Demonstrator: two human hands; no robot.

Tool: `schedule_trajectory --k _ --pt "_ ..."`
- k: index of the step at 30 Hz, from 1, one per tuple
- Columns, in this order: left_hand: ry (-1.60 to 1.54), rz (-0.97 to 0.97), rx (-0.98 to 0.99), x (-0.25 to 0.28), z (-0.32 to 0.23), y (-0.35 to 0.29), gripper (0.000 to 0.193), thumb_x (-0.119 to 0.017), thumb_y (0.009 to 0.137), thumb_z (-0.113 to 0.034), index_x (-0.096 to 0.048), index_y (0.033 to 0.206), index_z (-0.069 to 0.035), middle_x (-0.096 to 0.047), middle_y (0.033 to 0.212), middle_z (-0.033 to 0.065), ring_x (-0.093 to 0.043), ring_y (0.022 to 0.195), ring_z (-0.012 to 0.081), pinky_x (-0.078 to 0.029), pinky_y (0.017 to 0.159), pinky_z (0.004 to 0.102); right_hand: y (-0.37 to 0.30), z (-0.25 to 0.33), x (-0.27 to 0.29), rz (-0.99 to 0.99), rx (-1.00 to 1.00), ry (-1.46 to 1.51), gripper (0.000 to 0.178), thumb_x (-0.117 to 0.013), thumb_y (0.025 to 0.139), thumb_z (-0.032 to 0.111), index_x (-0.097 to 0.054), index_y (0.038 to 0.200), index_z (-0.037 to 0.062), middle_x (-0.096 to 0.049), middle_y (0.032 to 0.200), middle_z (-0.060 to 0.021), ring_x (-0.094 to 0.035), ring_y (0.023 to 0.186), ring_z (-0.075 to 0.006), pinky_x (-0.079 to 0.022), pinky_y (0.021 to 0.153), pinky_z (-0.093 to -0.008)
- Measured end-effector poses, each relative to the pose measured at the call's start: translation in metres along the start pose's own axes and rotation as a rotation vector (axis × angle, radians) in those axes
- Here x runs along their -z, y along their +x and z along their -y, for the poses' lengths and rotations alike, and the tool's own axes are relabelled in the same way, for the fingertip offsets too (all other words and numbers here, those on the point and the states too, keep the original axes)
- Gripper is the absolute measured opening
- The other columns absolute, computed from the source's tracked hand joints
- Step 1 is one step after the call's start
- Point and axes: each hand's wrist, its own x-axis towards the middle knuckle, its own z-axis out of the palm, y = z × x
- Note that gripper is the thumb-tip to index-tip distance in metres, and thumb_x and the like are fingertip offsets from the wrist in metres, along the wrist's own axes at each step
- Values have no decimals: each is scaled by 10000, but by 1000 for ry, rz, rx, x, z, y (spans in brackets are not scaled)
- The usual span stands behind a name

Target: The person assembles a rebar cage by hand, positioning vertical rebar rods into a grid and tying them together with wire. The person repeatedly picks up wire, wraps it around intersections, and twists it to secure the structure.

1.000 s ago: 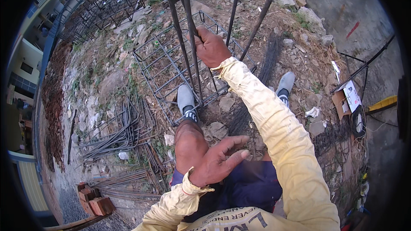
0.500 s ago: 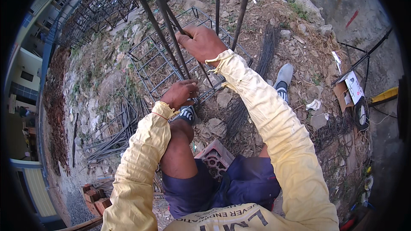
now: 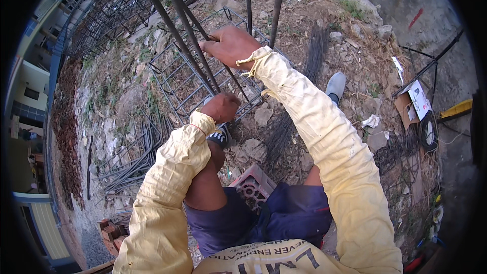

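Observation:
Several long dark steel bars (image 3: pixel 176 24) slant down from the top of the view to a square frame of thin steel rods (image 3: pixel 177 82) standing over the ground. My right hand (image 3: pixel 231 46) is closed around one of the slanting bars, knuckles up. Lower and to its left, my left hand (image 3: pixel 221 106) is curled into a fist at the lower part of the bars. Its fingers are turned under, so what they hold is hidden. Two more upright bars (image 3: pixel 276 10) rise behind my right hand.
A bundle of thin dark wire (image 3: pixel 315 58) lies right of the frame. Loose rods (image 3: pixel 137 155) are piled at left. A reddish perforated crate (image 3: pixel 252 185) is between my legs; red bricks (image 3: pixel 112 233) sit lower left. A torn cardboard box (image 3: pixel 409 111) stands at right among rubble.
My left hand has moved slightly right and its fingers have curled into a fist. My right hand has shifted a little left, still on the bar. The bars' tops appear farther left.

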Motion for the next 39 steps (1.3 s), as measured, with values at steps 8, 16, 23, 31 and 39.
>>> schedule_trajectory --k 8,16,23,31,39 --pt "-366 -374 -9 -2 -13 -37 744 -442 990 -450 -227 1473 73 -462 1387 315 -442 1334 372 -339 1098 359 11 2 8 155 -3 0 379 -594 920 373 -729 891 20 -692 774 -118 -608 686 -200 -475 704 -357" --pt "-749 -161 112 0 -26 -25 746 -316 990 -591 -574 1195 78 -654 1121 232 -596 1066 311 -442 937 380 13 6 5 189 -40 16 369 -604 908 358 -730 920 12 -708 823 -112 -617 732 -202 -472 748 -339" --pt "-355 -324 170 -29 4 -11 793 -528 959 -311 -85 1509 51 -443 1403 322 -474 1302 368 -364 1083 387 12 10 13 221 -58 8 381 -628 878 396 -742 868 32 -701 787 -113 -619 719 -208 -469 738 -331" --pt "-309 -292 213 -41 13 20 624 -557 960 -353 -342 1386 49 -540 1277 323 -532 1223 397 -413 1024 406 18 6 10 247 -131 19 408 -640 872 429 -740 905 34 -700 783 -86 -609 680 -179 -478 700 -337" --pt "-317 -443 337 -37 -21 -2 762 -653 895 -303 -256 1422 78 -519 1286 355 -512 1247 434 -400 1051 424 12 16 20 240 -252 107 406 -650 902 421 -728 907 23 -496 605 6 -403 447 -105 -352 407 -298"
